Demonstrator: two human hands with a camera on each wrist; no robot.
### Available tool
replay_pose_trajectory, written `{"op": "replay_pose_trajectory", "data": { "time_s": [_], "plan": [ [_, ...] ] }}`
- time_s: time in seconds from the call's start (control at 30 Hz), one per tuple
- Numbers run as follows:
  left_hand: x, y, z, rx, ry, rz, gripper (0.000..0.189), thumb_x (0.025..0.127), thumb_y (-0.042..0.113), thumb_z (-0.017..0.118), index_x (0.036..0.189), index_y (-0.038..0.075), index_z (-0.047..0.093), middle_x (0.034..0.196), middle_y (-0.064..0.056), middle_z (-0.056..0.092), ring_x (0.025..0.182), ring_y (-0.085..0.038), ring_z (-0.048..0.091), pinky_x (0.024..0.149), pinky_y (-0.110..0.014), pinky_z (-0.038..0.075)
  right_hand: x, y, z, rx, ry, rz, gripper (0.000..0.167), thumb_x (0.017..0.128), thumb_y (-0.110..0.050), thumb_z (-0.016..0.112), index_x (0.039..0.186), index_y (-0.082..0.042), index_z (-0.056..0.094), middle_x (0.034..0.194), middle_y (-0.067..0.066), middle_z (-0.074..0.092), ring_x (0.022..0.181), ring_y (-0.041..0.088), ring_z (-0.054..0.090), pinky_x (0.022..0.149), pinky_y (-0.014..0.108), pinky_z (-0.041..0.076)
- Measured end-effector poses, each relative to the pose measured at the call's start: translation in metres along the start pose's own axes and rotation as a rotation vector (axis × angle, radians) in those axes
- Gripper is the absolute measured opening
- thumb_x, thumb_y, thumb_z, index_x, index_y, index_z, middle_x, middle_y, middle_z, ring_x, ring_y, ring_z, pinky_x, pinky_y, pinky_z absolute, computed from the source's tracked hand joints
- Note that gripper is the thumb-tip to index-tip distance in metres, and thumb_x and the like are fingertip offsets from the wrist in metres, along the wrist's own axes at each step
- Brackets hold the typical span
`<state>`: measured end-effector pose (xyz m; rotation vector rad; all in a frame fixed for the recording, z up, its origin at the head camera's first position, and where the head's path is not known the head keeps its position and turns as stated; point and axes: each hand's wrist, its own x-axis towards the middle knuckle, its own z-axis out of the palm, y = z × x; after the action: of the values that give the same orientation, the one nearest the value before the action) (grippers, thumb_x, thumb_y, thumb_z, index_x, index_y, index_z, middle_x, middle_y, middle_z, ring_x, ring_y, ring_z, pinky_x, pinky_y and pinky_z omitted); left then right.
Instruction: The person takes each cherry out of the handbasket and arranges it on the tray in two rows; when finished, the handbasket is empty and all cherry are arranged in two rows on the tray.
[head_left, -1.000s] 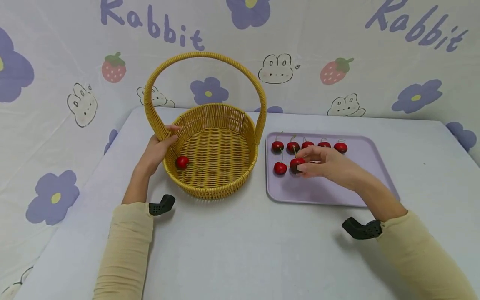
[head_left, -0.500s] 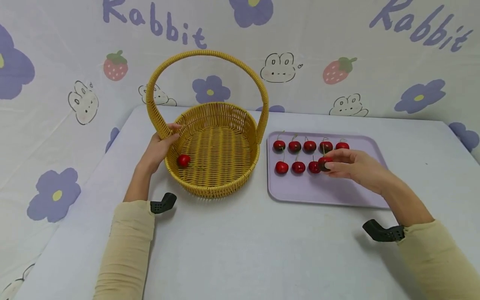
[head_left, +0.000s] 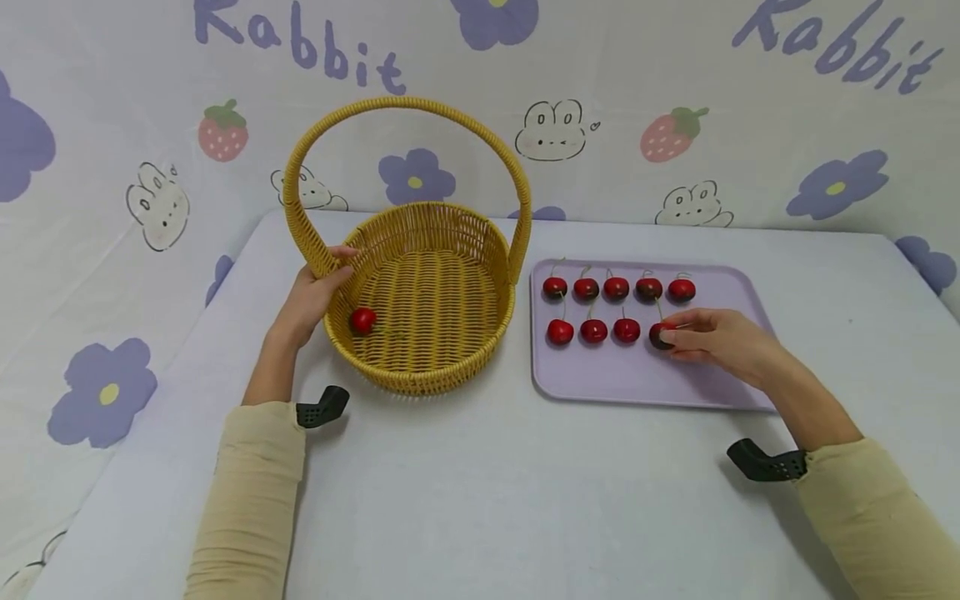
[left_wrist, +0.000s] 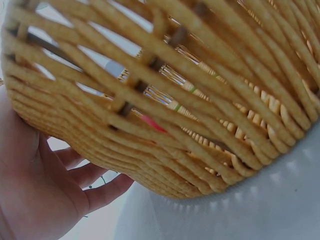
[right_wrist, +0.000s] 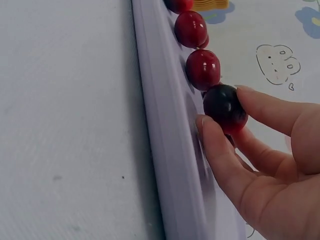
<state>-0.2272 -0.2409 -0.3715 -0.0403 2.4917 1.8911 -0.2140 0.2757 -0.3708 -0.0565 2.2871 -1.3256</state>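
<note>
My right hand (head_left: 723, 343) pinches a dark red cherry (right_wrist: 225, 106) between thumb and fingers, at the right end of the front row on the lilac tray (head_left: 600, 379). In the head view its stem points up; whether it touches the tray I cannot tell. Several more cherries (head_left: 593, 331) with stems lie in two rows on the tray. My left hand (head_left: 309, 302) holds the yellow woven basket (head_left: 420, 385) at its left side, by the foot of the handle (head_left: 408, 103). One red cherry (head_left: 363, 321) lies inside at the left. The left wrist view shows the fingers under the rim.
Basket and tray stand side by side on a white table (head_left: 480, 500), the basket to the left. Behind them hangs a white cloth (head_left: 600, 50) printed with rabbits, strawberries and purple flowers. A black wrist device (head_left: 765, 461) juts from the right sleeve, another (head_left: 322, 407) from the left.
My right hand has moved right along the front row with the pinched cherry and lowered it beside the others there. The left hand still holds the basket.
</note>
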Motion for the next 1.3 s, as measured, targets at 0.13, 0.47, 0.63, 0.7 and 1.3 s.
{"op": "replay_pose_trajectory", "data": {
  "time_s": [0.13, 0.47, 0.63, 0.7, 1.3],
  "plan": [
    [-0.0004, -0.0006, 0.0014, -0.001, 0.001, -0.004, 0.037, 0.101, 0.014, 0.042, 0.136, 0.001, 0.042, 0.144, -0.016, 0.037, 0.134, -0.030, 0.031, 0.109, -0.049, 0.021, 0.0009, 0.0008, 0.0003, -0.026, 0.018, 0.026, 0.064, 0.091, -0.036, 0.064, 0.134, 0.006, 0.043, 0.125, 0.018, 0.052, 0.092, 0.007, 0.061, 0.083, 0.018, 0.048],
    [-0.0012, -0.0009, 0.0008, 0.025, -0.004, 0.010, 0.036, 0.101, 0.014, 0.042, 0.135, 0.000, 0.042, 0.143, -0.017, 0.038, 0.133, -0.030, 0.031, 0.108, -0.049, 0.022, 0.0036, 0.0054, 0.0012, -0.054, 0.037, -0.001, 0.061, 0.090, -0.035, 0.066, 0.130, 0.007, 0.048, 0.113, 0.015, 0.059, 0.088, 0.016, 0.062, 0.079, 0.023, 0.051],
    [-0.0032, 0.0013, 0.0007, 0.015, -0.012, 0.007, 0.037, 0.101, 0.013, 0.042, 0.136, 0.000, 0.041, 0.144, -0.016, 0.037, 0.134, -0.029, 0.030, 0.109, -0.048, 0.021, 0.0037, 0.0041, 0.0016, -0.068, 0.048, 0.025, 0.061, 0.090, -0.037, 0.065, 0.131, 0.005, 0.048, 0.112, 0.014, 0.059, 0.088, 0.017, 0.061, 0.078, 0.021, 0.050],
    [-0.0030, 0.0016, 0.0010, 0.005, -0.013, 0.008, 0.038, 0.101, 0.013, 0.042, 0.137, 0.000, 0.040, 0.144, -0.017, 0.036, 0.134, -0.029, 0.029, 0.109, -0.048, 0.021, 0.0035, 0.0034, 0.0018, -0.068, 0.055, 0.033, 0.060, 0.091, -0.037, 0.064, 0.131, 0.004, 0.048, 0.111, 0.014, 0.060, 0.087, 0.017, 0.061, 0.078, 0.021, 0.050],
    [0.0002, -0.0027, -0.0003, 0.000, 0.004, 0.019, 0.039, 0.101, 0.017, 0.044, 0.136, 0.000, 0.041, 0.144, -0.016, 0.037, 0.133, -0.027, 0.031, 0.108, -0.047, 0.022, 0.0079, 0.0028, 0.0035, -0.041, 0.084, 0.016, 0.056, 0.095, -0.032, 0.059, 0.133, 0.007, 0.047, 0.119, 0.017, 0.056, 0.085, 0.010, 0.062, 0.078, 0.019, 0.049]
  ]
}}
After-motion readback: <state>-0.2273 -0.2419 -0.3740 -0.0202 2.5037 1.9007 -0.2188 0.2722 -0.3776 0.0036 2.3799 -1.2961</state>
